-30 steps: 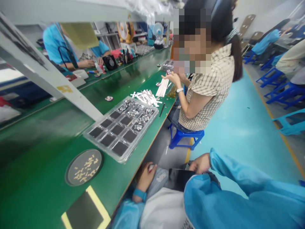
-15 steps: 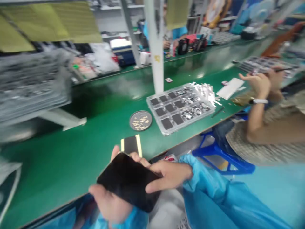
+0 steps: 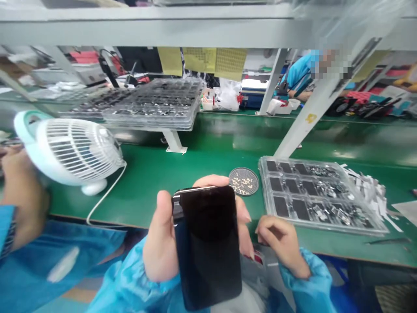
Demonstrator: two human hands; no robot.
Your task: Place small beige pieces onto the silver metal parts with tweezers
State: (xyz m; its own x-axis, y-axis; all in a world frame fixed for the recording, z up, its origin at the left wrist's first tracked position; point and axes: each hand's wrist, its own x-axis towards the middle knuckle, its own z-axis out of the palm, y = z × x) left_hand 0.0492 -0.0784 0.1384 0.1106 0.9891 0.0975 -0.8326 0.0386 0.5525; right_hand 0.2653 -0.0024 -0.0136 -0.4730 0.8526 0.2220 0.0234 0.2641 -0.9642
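My left hand (image 3: 162,243) is wrapped around a dark smartphone (image 3: 208,248), thumb along one side and fingertips at the other. The phone's black face is tilted towards me over the bench's front edge, and its screen is dark. To the right of the phone is my right hand (image 3: 282,241), apart from it, with fingers curled and thumb against the index finger. Whether anything small is pinched there I cannot make out. Beyond the phone lies a round grey dish (image 3: 257,184) with small pale pieces. A clear compartment tray (image 3: 265,191) holds dark squares and shiny metallic parts.
White paper strips (image 3: 371,191) are heaped at the tray's right, above thin dark tweezers (image 3: 387,241). On the left stands a white fan (image 3: 74,150) with its cord (image 3: 106,193), beside a co-worker's arm (image 3: 24,195). Stacked trays (image 3: 153,104) rest on a raised shelf; a slanted post (image 3: 302,119) rises behind.
My view has swung left and the phone is more upright. My right hand has let go of the phone and moved right. The black piece with yellow edges no longer shows.
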